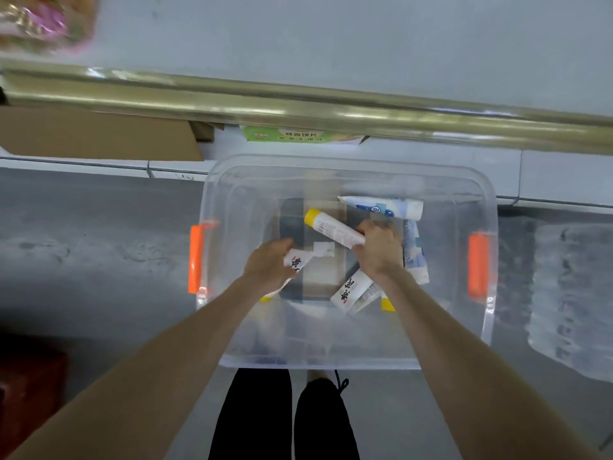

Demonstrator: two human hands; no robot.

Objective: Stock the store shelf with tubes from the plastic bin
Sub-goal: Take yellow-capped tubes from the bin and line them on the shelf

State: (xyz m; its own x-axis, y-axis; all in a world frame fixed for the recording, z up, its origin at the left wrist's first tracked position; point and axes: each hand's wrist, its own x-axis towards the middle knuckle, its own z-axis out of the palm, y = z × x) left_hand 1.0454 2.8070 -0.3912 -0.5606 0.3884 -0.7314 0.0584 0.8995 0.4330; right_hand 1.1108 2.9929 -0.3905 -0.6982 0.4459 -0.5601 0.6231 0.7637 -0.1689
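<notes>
A clear plastic bin [348, 361] with orange handles stands on the floor below me. Both hands are inside it. My left hand [268, 265] is closed around a white tube with black characters [296, 261], its crimped end pointing right. My right hand [378, 249] grips a white tube with a yellow cap [331, 229], cap pointing up-left. Under my right wrist lies another white tube with black characters [353, 290]. A blue-and-white tube [386, 207] lies at the bin's far side, and a second one [414, 257] lies along its right. The pale store shelf [331, 38] runs across the top.
A metallic rail [298, 104] fronts the shelf. Below it sit a brown cardboard box [99, 134] at left and a green-printed carton [298, 134] behind the bin. A wrapped pack of bottles [570, 293] lies on the floor at right. My legs [285, 419] stand just behind the bin.
</notes>
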